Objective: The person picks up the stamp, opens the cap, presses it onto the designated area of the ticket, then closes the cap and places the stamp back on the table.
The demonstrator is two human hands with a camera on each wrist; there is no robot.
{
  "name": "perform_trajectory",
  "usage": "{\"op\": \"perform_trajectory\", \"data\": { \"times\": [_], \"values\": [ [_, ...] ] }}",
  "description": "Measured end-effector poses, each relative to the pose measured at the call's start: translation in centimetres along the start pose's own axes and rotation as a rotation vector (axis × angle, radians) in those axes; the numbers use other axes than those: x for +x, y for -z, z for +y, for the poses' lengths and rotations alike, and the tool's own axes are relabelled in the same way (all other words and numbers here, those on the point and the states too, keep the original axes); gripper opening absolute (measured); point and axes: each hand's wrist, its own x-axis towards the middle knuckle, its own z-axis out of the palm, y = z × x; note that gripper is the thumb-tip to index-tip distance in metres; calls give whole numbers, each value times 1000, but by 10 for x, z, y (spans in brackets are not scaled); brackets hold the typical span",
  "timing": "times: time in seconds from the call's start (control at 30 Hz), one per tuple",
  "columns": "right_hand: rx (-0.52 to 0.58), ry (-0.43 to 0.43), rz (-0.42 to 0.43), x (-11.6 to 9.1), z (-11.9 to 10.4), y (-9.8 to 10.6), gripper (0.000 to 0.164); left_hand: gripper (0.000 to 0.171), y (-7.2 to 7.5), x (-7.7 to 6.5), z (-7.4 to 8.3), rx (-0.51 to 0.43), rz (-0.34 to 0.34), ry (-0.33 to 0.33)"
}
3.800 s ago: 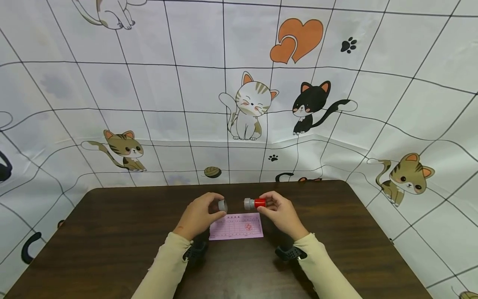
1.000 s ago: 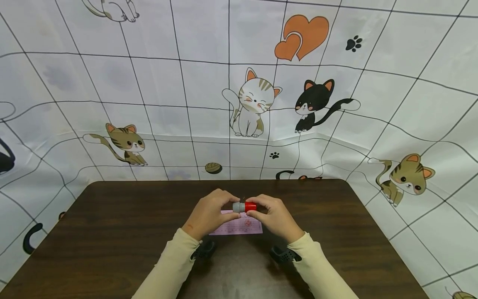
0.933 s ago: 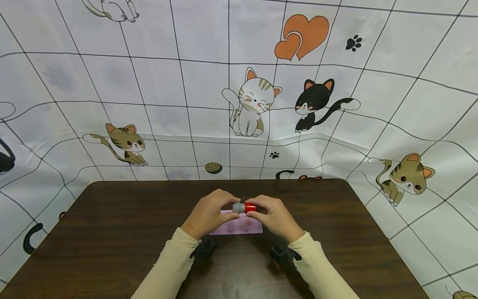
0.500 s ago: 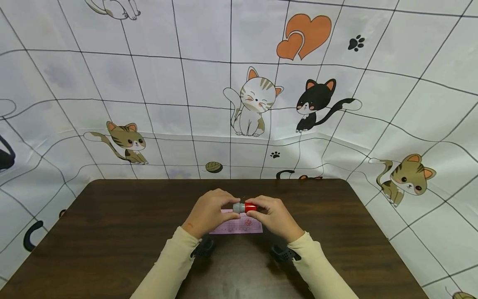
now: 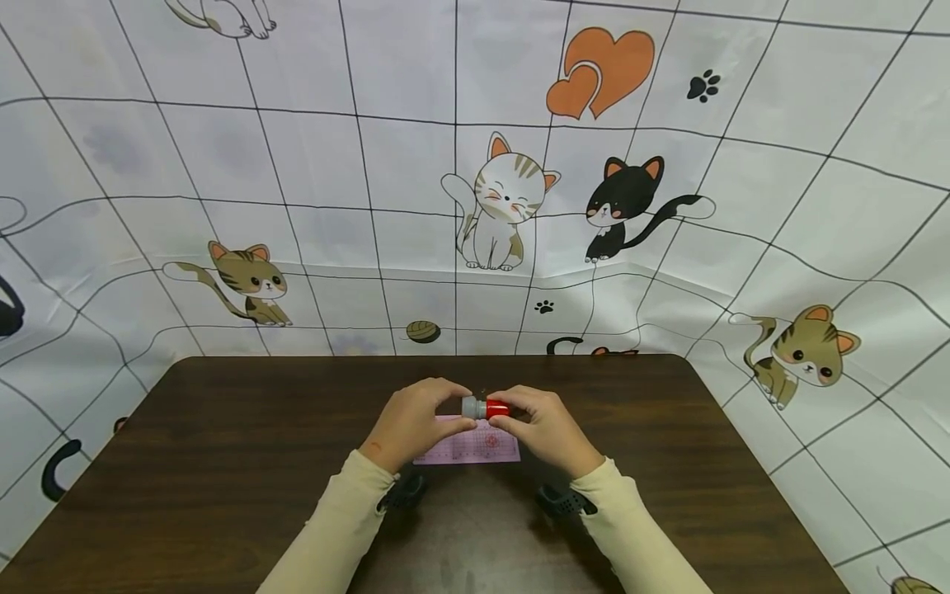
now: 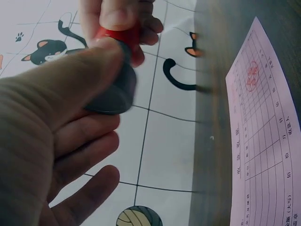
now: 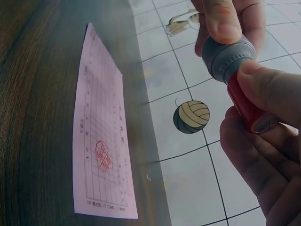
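Note:
A red-handled stamp (image 5: 498, 409) with a grey cap (image 5: 470, 407) lies sideways between my two hands, above the table. My left hand (image 5: 411, 425) pinches the grey cap between thumb and fingers. From the other side my right hand (image 5: 551, 427) grips the red handle, its thumb along it in the right wrist view. Cap and stamp are joined end to end, so the stamp's face is hidden. Below them a pink printed form (image 5: 456, 450) lies on the table, bearing a round red stamp mark (image 7: 103, 156). My left hand covers part of the form in the head view.
The dark brown wooden table (image 5: 245, 470) ends at a back edge just beyond my hands. Behind and beside it hangs a white cloth (image 5: 356, 165) with a grid and printed cats. Dark bands sit on both wrists over pale yellow sleeves (image 5: 330, 520).
Some seconds ago my left hand held the grey cap apart from the stamp in my right hand. The hands have come together and the cap is on the stamp. Since then, they have barely moved.

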Motion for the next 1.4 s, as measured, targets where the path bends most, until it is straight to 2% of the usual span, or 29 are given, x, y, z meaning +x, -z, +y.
{"op": "perform_trajectory", "data": {
  "times": [0.13,0.33,0.47,0.63,1.03,1.3,1.4],
  "values": [
    [-10,7,-32,-2,1,0,30,41,0,0,-2,33,-23,-63],
    [-7,23,-33,-1,1,2,31,43,0,-1,-4,16,-33,-114],
    [0,9,-15,0,0,1,30,40,0,0,-3,2,-15,-88],
    [-12,-3,7,1,-1,0,29,40,0,0,-1,-6,-34,-38],
    [-23,14,-20,0,2,-1,28,43,3,0,0,-7,-119,-78],
    [-19,0,24,1,2,-3,29,41,0,1,-1,7,-44,-53],
    [-11,-5,20,0,2,-3,29,41,-2,0,-1,-13,-37,-42]
  ]
}}
